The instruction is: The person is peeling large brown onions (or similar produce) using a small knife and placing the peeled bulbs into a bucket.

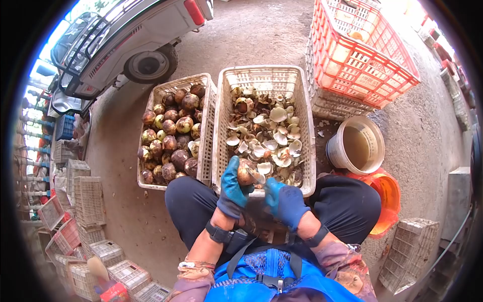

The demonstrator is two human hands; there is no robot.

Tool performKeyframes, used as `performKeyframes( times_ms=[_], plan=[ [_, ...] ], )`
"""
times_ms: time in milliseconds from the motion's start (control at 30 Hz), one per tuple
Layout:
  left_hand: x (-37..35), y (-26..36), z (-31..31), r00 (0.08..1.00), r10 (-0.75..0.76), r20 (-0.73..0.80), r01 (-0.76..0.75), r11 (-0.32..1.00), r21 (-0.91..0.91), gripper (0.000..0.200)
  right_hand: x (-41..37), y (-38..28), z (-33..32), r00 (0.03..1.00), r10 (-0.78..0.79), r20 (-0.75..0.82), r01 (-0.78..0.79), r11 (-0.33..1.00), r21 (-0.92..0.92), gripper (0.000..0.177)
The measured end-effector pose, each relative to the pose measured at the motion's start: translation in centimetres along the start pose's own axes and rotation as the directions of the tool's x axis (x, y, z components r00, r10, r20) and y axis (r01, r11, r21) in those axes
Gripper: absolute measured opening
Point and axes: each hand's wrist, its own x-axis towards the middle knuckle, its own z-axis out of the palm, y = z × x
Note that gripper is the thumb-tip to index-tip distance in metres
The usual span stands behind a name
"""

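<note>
My left hand [234, 187], in a blue-teal glove, is wrapped round a brown round fruit [246, 171] at the near edge of the middle crate. My right hand [286, 200], also gloved, is closed on a knife [255, 174] whose blade lies against the fruit's right side. The handle is hidden in my fingers. Beyond my hands, the pale middle crate [307, 121] holds many curved white and brown peel pieces [278, 115]. Left of it stands a crate [207, 151] filled with whole brown and greenish fruits [184, 124].
A bucket [381, 138] of murky liquid and an orange bucket [395, 199] stand right of my knee. Red and white crates [372, 68] are stacked at the upper right. A vehicle [121, 45] is at the upper left, with more crates [89, 200] along the left.
</note>
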Motion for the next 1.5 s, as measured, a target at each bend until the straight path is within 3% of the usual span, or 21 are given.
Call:
performKeyframes(
  times_ms=[67, 167, 200, 333, 433, 467, 600, 700, 833, 867, 967, 1100, 1133, 1200, 1267, 1367, 1400, 1500],
  plan=[
    [0.5, -0.2, -1.1, 0.996, -0.071, 0.045, 0.07, 0.997, 0.029, 0.042, -0.1, 0.0, 0.0, 1.0, 0.025, 0.005, -0.025, 0.999, -0.03, 0.016],
    [0.2, -1.3, 1.0, 0.94, 0.341, 0.007, -0.341, 0.937, 0.078, 0.032, -0.2, 0.1, 1.7, 0.996, 0.077, -0.034, -0.077, 0.997, 0.011, 0.019],
    [-0.6, -1.2, 1.7, 0.901, 0.432, -0.032, -0.422, 0.892, 0.162, 0.043, -0.2, -0.6, 1.8, 0.996, 0.093, -0.014, -0.093, 0.995, 0.024, 0.021],
    [0.9, -0.9, -0.7, 0.994, 0.112, 0.0, -0.111, 0.992, 0.064, 0.03, 0.0, 0.5, 2.0, 0.998, 0.059, 0.008, -0.058, 0.997, -0.057, 0.022],
    [1.4, -0.4, -1.5, 0.988, -0.15, 0.039, 0.15, 0.989, 0.006, 0.023, 0.3, 2.2, 0.7, 1.0, 0.0, 0.024, 0.004, 0.989, -0.149, 0.022],
    [1.6, -1.1, -0.8, 0.99, -0.138, 0.005, 0.138, 0.986, -0.099, 0.023, 0.4, 2.7, 0.3, 0.999, -0.017, 0.035, 0.023, 0.985, -0.173, 0.021],
    [1.4, -1.1, -0.3, 0.981, -0.182, 0.073, 0.193, 0.965, -0.177, 0.023, 1.1, 4.2, -0.1, 0.997, -0.062, 0.038, 0.068, 0.978, -0.195, 0.018],
    [2.0, -1.0, -0.4, 0.961, -0.225, 0.159, 0.258, 0.937, -0.237, 0.024, 2.3, 5.6, -0.2, 0.993, -0.117, -0.029, 0.115, 0.992, -0.059, 0.016],
    [2.2, -0.6, 0.4, 0.957, -0.227, 0.181, 0.267, 0.932, -0.244, 0.039, 2.2, 4.9, 2.8, 0.984, 0.107, -0.142, -0.058, 0.947, 0.315, 0.016],
    [2.0, -0.5, 0.4, 0.933, -0.217, 0.288, 0.276, 0.943, -0.185, 0.047, 2.6, 5.8, 4.9, 0.957, 0.222, -0.189, -0.064, 0.792, 0.607, 0.017],
    [1.2, -1.4, 0.7, 0.969, -0.162, 0.188, 0.2, 0.959, -0.201, 0.051, 3.7, 6.9, 2.0, 0.913, 0.373, -0.163, -0.195, 0.752, 0.63, 0.016],
    [1.4, -1.2, 0.8, 0.974, -0.125, 0.186, 0.167, 0.959, -0.228, 0.055, 2.3, 3.7, 0.1, 0.938, 0.267, -0.222, -0.026, 0.691, 0.723, 0.017],
    [1.3, -1.2, 1.0, 0.97, -0.134, 0.204, 0.184, 0.951, -0.25, 0.048, 2.1, 2.7, -0.5, 0.933, 0.261, -0.247, 0.025, 0.64, 0.768, 0.025],
    [1.3, -1.6, 1.0, 0.962, -0.145, 0.233, 0.202, 0.949, -0.241, 0.04, 1.6, 1.0, -2.0, 0.945, 0.118, -0.304, 0.082, 0.816, 0.573, 0.029],
    [1.0, -2.0, 0.9, 0.921, -0.171, 0.351, 0.256, 0.943, -0.212, 0.034, 2.9, 1.7, -0.1, 0.858, -0.103, -0.504, 0.294, 0.902, 0.316, 0.033],
    [1.7, -3.1, -0.7, 0.96, -0.075, 0.27, 0.093, 0.994, -0.054, 0.034, 3.0, 1.8, -1.3, 0.948, 0.073, -0.309, 0.056, 0.919, 0.39, 0.03],
    [1.2, -2.8, -0.1, 0.965, -0.077, 0.252, 0.092, 0.995, -0.048, 0.032, 2.9, 1.6, -1.7, 0.938, 0.14, -0.316, 0.004, 0.909, 0.416, 0.023],
    [0.8, -2.7, 0.2, 0.965, -0.099, 0.241, 0.124, 0.988, -0.091, 0.032, 4.7, 5.0, 0.6, 0.887, 0.338, -0.315, 0.015, 0.659, 0.752, 0.018]
  ],
)
